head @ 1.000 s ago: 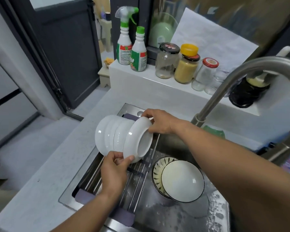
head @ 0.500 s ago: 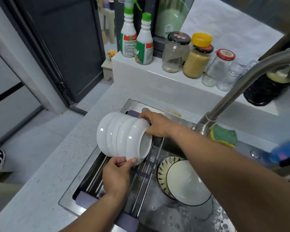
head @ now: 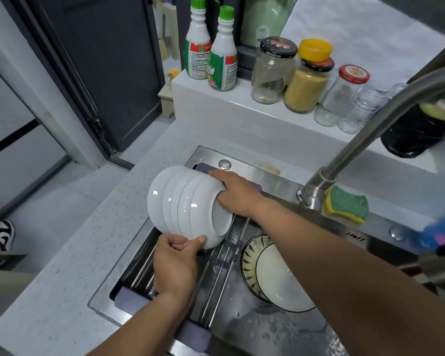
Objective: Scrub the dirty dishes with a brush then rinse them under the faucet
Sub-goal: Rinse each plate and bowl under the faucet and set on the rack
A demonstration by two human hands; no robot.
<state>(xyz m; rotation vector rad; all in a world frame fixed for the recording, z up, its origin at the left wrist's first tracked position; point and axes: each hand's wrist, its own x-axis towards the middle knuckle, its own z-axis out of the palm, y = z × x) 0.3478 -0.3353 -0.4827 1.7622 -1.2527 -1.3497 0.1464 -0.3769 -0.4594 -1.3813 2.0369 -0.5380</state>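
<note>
A stack of several nested white bowls (head: 183, 204) lies on its side over the roll-up drying rack (head: 216, 273) at the sink's left. My left hand (head: 176, 263) pinches the lower rim of the nearest bowl. My right hand (head: 235, 192) grips the stack from the far side, its fingers curled over the top rim. Down in the steel sink (head: 265, 332) lie a white plate (head: 280, 281) and, under it, a patterned plate (head: 249, 253). The faucet (head: 365, 140) arches over the sink from the right. No brush is in view.
A green and yellow sponge (head: 347, 205) lies on the sink ledge by the faucet base. Two cleaner bottles (head: 211, 50) and several jars (head: 306, 78) stand on the white shelf behind. A blurred blue object (head: 439, 236) sits at the right edge. A speckled counter (head: 82, 253) borders the sink's left.
The stack of bowls has stayed in both hands over the rack and shifted only slightly. The view has tilted down and left, bringing the sponge into sight.
</note>
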